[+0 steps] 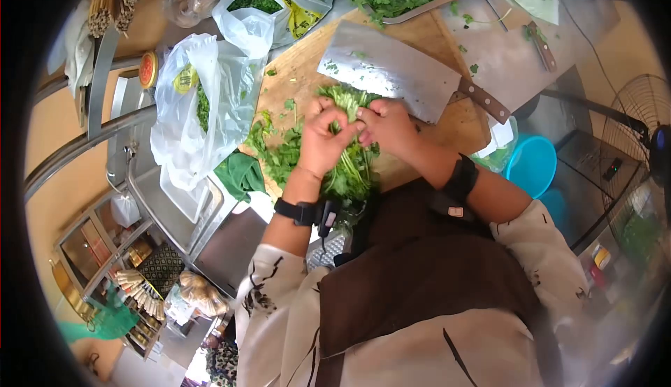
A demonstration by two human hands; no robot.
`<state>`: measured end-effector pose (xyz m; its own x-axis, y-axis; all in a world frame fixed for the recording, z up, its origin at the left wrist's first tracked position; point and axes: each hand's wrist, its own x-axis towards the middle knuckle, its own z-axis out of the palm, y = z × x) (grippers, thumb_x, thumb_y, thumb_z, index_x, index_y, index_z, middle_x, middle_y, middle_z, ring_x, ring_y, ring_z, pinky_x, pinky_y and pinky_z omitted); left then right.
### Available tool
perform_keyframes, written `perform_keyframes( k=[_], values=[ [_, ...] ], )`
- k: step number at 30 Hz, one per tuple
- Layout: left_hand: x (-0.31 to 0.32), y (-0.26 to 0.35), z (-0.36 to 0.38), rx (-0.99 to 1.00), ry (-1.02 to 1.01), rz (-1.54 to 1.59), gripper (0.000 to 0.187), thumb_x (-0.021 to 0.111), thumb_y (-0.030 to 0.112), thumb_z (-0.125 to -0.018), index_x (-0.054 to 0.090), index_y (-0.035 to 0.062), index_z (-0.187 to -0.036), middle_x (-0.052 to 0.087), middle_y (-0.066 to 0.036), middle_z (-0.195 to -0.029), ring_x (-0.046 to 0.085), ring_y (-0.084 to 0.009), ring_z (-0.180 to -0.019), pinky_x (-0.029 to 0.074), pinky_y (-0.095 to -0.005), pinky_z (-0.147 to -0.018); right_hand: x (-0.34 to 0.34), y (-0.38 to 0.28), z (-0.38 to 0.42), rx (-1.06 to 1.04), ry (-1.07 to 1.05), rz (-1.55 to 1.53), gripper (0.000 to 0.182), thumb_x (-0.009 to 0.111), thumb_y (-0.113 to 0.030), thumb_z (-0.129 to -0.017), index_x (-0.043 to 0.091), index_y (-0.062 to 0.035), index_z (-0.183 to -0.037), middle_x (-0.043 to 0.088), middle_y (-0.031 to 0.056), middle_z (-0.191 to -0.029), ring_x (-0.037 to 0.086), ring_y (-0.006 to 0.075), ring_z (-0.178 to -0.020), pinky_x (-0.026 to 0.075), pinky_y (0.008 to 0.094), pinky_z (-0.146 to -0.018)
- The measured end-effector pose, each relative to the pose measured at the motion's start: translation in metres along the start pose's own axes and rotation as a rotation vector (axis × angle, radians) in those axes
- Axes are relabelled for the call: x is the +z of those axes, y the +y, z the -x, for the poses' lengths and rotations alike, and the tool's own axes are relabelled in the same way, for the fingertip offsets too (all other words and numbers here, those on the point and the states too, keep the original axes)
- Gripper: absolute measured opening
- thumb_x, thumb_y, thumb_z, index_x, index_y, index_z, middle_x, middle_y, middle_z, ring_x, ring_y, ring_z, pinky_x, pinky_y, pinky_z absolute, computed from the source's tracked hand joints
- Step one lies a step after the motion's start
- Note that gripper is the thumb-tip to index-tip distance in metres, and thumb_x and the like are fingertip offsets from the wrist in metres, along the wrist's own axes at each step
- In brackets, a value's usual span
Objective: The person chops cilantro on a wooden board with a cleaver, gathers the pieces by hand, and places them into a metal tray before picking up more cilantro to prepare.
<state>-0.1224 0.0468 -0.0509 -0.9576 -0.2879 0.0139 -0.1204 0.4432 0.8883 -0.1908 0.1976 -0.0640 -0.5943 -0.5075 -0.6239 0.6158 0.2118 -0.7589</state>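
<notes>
Head view: left hand [325,137] and right hand [386,125] both pinch the herb bunch [347,98], seemingly keeping stems together, the cleaver [388,65] lying beyond on the cutting board [454,132].

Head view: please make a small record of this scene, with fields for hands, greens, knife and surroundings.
Hands: left hand and right hand, close together, both gripping the greens
Greens: leafy bunch, pale stems at the far end
Knife: cleaver lying on the cutting board, handle towards the right
Left side: white plastic bag, greens inside
Right side: blue bucket
</notes>
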Motion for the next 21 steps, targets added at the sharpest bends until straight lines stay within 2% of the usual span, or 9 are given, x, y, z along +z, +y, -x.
perform_keyframes(
  k=[4,7,10,13,15,17,20,21],
  values=[
    [0.009,0.017,0.006,0.086,-0.008,-0.173,0.03,0.081,0.001,-0.066,0.051,0.0073,-0.068,0.044,-0.008,-0.087,0.047,-0.0263,-0.091,0.041,-0.0345,-0.081,-0.002,0.003,-0.003,0.011,-0.019,0.032,0.029,0.053,-0.02,-0.096,0.056,0.0052,-0.081,0.064,0.0149,-0.063,0.065,0.0204,-0.053,0.054,0.0327,-0.05],
    [0.013,0.02,0.005,0.123,0.022,-0.254,0.032,0.082,0.002,-0.062,0.051,0.0077,-0.068,0.045,-0.011,-0.087,0.048,-0.0308,-0.092,0.042,-0.0388,-0.081,-0.007,0.002,-0.002,0.059,-0.051,0.041,0.028,0.051,-0.019,-0.096,0.057,0.0074,-0.088,0.066,0.0173,-0.072,0.067,0.0208,-0.059,0.055,0.0337,-0.054],
    [0.016,0.023,0.005,0.161,0.054,-0.324,0.032,0.082,0.002,-0.062,0.051,0.0084,-0.068,0.046,-0.011,-0.086,0.048,-0.031,-0.092,0.042,-0.0389,-0.08,-0.015,-0.009,0.012,0.122,-0.125,-0.095,0.026,0.05,-0.018,-0.097,0.058,0.0073,-0.099,0.068,0.0187,-0.084,0.068,0.0204,-0.066,0.056,0.0352,-0.058],
    [0.018,0.023,0.003,0.161,0.081,-0.336,0.032,0.083,0.004,-0.061,0.051,0.0085,-0.064,0.045,-0.01,-0.086,0.048,-0.0313,-0.089,0.043,-0.0397,-0.076,-0.038,-0.038,0.055,-0.143,-0.162,0.242,0.026,0.051,-0.016,-0.098,0.059,0.0063,-0.109,0.065,0.0161,-0.1,0.067,0.0205,-0.078,0.056,0.0343,-0.069],
    [0.018,0.026,0.003,0.149,0.085,-0.333,0.033,0.083,0.004,-0.06,0.051,0.0082,-0.062,0.044,-0.009,-0.086,0.048,-0.031,-0.087,0.043,-0.0397,-0.075,-0.064,-0.056,0.072,-0.437,0.175,0.812,0.031,0.057,-0.013,-0.092,0.056,0.0021,-0.119,0.063,0.0175,-0.107,0.065,0.028,-0.085,0.053,0.0387,-0.078],
    [0.018,0.028,0.003,0.131,0.086,-0.331,0.033,0.084,0.005,-0.06,0.051,0.0081,-0.062,0.045,-0.009,-0.085,0.048,-0.0308,-0.087,0.043,-0.0395,-0.075,-0.11,-0.059,0.055,-0.927,0.43,1.258,0.038,0.064,-0.013,-0.083,0.057,-0.0015,-0.119,0.062,0.0191,-0.101,0.06,0.036,-0.097,0.05,0.0424,-0.083],
    [0.018,0.028,0.003,0.114,0.083,-0.335,0.033,0.084,0.005,-0.06,0.051,0.008,-0.062,0.045,-0.009,-0.084,0.048,-0.0304,-0.086,0.043,-0.0394,-0.074,-0.14,-0.045,0.045,-0.649,0.426,1.366,0.042,0.066,-0.012,-0.079,0.056,-0.0019,-0.119,0.06,0.019,-0.108,0.055,0.0358,-0.107,0.047,0.0433,-0.09],
    [0.018,0.028,0.004,0.123,0.086,-0.336,0.033,0.084,0.005,-0.06,0.051,0.0079,-0.062,0.045,-0.009,-0.083,0.048,-0.0304,-0.086,0.043,-0.0394,-0.074,-0.144,-0.05,0.043,-0.615,0.359,1.371,0.043,0.067,-0.012,-0.078,0.055,-0.0015,-0.119,0.061,0.0189,-0.106,0.056,0.0365,-0.104,0.048,0.0433,-0.089]
  ],
)
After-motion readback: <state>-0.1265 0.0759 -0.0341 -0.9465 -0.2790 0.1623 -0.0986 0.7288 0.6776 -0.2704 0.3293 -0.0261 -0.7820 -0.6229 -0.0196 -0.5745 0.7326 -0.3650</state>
